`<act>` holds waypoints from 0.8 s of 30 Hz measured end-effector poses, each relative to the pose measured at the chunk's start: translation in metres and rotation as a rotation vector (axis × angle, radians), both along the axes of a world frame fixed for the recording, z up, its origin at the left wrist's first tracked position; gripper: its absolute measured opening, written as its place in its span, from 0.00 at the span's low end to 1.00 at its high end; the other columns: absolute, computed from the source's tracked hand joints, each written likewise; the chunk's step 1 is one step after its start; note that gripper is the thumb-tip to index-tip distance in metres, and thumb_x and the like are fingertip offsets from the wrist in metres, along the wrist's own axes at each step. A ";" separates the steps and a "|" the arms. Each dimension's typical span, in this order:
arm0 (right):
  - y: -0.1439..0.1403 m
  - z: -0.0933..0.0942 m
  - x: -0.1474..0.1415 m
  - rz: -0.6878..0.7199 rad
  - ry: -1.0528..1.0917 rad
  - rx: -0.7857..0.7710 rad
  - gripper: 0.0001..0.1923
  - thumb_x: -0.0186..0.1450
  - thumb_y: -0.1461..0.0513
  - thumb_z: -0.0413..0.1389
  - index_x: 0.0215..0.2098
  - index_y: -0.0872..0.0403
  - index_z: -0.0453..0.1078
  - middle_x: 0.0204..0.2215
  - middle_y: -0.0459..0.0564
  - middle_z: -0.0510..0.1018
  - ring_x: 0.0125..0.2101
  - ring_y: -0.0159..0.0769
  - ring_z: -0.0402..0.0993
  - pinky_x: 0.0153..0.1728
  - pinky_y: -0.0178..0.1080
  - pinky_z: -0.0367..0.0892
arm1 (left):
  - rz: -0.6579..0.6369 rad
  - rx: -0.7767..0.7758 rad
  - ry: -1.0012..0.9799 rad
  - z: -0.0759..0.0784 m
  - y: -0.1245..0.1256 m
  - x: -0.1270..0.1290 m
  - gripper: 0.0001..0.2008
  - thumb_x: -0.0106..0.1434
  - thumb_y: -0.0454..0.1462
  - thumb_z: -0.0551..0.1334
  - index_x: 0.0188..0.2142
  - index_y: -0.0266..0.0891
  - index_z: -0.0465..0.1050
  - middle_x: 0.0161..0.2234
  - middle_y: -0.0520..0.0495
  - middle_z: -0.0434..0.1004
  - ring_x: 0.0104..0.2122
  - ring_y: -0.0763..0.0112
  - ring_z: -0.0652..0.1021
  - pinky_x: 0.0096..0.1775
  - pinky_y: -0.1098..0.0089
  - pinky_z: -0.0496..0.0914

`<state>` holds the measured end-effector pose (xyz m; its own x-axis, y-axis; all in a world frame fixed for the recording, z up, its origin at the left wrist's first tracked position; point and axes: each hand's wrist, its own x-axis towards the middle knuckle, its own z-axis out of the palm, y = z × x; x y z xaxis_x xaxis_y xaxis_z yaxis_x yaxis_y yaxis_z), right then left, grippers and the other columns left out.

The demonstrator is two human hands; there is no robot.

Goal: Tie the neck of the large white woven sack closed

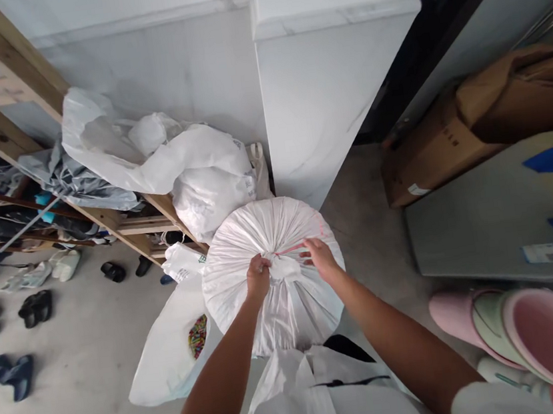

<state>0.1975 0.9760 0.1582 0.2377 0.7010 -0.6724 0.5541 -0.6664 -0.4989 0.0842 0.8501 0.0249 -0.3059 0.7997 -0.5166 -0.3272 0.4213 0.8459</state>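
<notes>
A person's left hand clamps its fingers on the gathered mouth of a white sack, which bulges directly beneath both hands' fingers. The right hand pinches a pink string running leftward from its fingertips. Left of the left fingers, a bag shows coloured pieces.

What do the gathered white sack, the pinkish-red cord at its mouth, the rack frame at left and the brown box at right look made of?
White sack: probably woven plastic or thin fabric, slight sheen; fine pleats.
Red cord: thin, flexible; plastic or textile, unclear.
Rack frame: wood, visible grain and knots.
Brown box: likely cardboard, matte; creased flaps, printing.
</notes>
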 end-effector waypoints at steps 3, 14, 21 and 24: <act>-0.019 -0.019 -0.002 0.265 -0.275 0.115 0.11 0.68 0.62 0.56 0.44 0.63 0.68 0.40 0.54 0.73 0.40 0.40 0.71 0.48 0.45 0.67 | -0.048 0.127 0.131 -0.004 -0.002 0.004 0.11 0.57 0.25 0.52 0.31 0.34 0.73 0.50 0.40 0.72 0.60 0.66 0.68 0.60 0.66 0.61; -0.029 -0.027 -0.021 1.088 -0.552 0.580 0.08 0.68 0.61 0.56 0.35 0.58 0.73 0.42 0.54 0.69 0.45 0.39 0.67 0.49 0.38 0.63 | -0.230 0.294 0.555 0.013 0.002 -0.001 0.09 0.61 0.29 0.56 0.33 0.36 0.75 0.60 0.48 0.68 0.55 0.62 0.69 0.57 0.65 0.66; -0.025 -0.058 -0.016 0.775 -0.506 0.029 0.15 0.71 0.59 0.51 0.37 0.61 0.75 0.35 0.50 0.75 0.36 0.32 0.66 0.38 0.37 0.54 | -0.584 0.118 0.520 0.020 0.040 -0.027 0.14 0.71 0.38 0.50 0.46 0.41 0.73 0.45 0.49 0.73 0.45 0.63 0.72 0.49 0.62 0.67; -0.019 -0.055 -0.018 0.730 -0.479 -0.031 0.14 0.70 0.60 0.52 0.35 0.60 0.76 0.34 0.49 0.77 0.34 0.31 0.66 0.35 0.36 0.51 | -0.889 -0.037 0.518 0.029 0.067 -0.036 0.19 0.72 0.42 0.48 0.54 0.51 0.73 0.51 0.48 0.70 0.50 0.59 0.74 0.49 0.59 0.68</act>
